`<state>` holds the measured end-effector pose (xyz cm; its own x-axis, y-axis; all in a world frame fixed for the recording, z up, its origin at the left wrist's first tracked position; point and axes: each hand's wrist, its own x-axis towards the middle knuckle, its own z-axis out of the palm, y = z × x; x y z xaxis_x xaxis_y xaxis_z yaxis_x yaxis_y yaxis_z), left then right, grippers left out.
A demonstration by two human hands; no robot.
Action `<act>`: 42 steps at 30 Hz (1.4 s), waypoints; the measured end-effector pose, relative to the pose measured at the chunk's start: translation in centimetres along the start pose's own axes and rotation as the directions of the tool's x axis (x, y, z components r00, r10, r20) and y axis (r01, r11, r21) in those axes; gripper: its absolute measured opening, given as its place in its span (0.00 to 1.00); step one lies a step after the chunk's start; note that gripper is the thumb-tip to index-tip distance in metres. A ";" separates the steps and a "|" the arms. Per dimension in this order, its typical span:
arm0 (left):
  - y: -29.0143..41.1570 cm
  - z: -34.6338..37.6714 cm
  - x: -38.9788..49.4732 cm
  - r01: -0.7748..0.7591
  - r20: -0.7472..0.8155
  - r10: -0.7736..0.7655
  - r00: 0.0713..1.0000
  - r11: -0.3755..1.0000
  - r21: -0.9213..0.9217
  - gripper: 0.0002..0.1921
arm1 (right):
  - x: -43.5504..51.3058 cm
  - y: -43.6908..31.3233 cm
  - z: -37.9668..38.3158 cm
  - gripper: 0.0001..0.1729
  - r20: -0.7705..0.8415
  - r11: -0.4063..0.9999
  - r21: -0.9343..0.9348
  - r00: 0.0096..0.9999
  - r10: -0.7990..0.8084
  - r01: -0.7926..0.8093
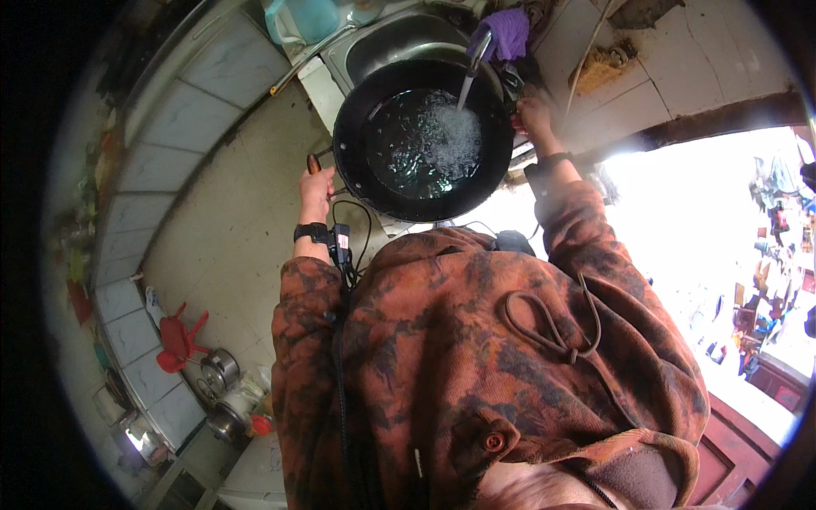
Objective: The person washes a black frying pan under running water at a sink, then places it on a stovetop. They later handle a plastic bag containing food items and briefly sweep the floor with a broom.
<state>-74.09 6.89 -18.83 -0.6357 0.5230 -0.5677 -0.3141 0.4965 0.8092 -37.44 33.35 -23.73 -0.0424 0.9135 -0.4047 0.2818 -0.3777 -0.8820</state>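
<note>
A large black wok [363, 185] is held over the sink [408, 38], with water [401, 150] pooled in it. From the metal faucet [478, 54] a stream falls into the pool and makes bubbles. My left hand [317, 186] grips the wok's left loop handle, which has a brown wooden grip. At the wok's right side, my right hand [534, 115] is closed around the other handle, mostly hidden by the fingers. A purple cloth [507, 32] hangs over the faucet's base.
A teal plastic jug [306, 22] stands left of the sink, near a thin curved pipe [299, 64]. Black cables [366, 236] hang by my left wrist. A red plastic chair [178, 338] and metal pots [220, 370] are at the lower left. A bright opening lies to the right.
</note>
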 end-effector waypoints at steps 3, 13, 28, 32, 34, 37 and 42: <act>-0.1 -0.3 0.4 0.000 0.031 0.001 1.000 1.000 -0.023 0.09 | 0.1 0.1 0.1 0.13 0.005 1.000 0.011 1.000 -0.010 0.010; -0.3 0.2 0.3 -0.002 -0.012 0.002 1.000 1.000 0.012 0.10 | -0.6 -0.5 -0.1 0.14 -0.001 1.000 -0.009 1.000 0.022 -0.022; -0.1 0.2 0.2 -0.014 -0.002 0.014 1.000 1.000 0.011 0.10 | 0.3 0.1 0.2 0.14 -0.002 1.000 0.004 1.000 0.015 -0.015; -0.1 0.2 0.1 -0.026 0.020 0.026 0.999 1.000 0.016 0.09 | 0.4 0.3 0.2 0.14 -0.012 1.000 0.006 1.000 -0.002 0.002; 0.0 0.1 0.2 -0.006 0.014 0.006 1.000 1.000 0.016 0.08 | 0.4 0.4 0.2 0.14 -0.006 1.000 0.017 1.000 0.002 -0.002; -0.1 0.1 0.3 -0.007 0.023 0.007 1.000 1.000 0.006 0.08 | 0.2 0.4 0.1 0.14 -0.003 1.000 0.024 1.000 0.000 0.000; -0.2 0.1 0.7 0.000 0.005 0.000 1.000 1.000 -0.009 0.10 | 0.0 0.1 0.1 0.14 0.003 1.000 0.023 1.000 0.003 -0.003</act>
<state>-74.35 7.26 -19.36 -0.6323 0.5262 -0.5686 -0.3204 0.4905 0.8104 -37.46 33.32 -23.89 -0.0442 0.9118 -0.4082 0.2602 -0.3840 -0.8859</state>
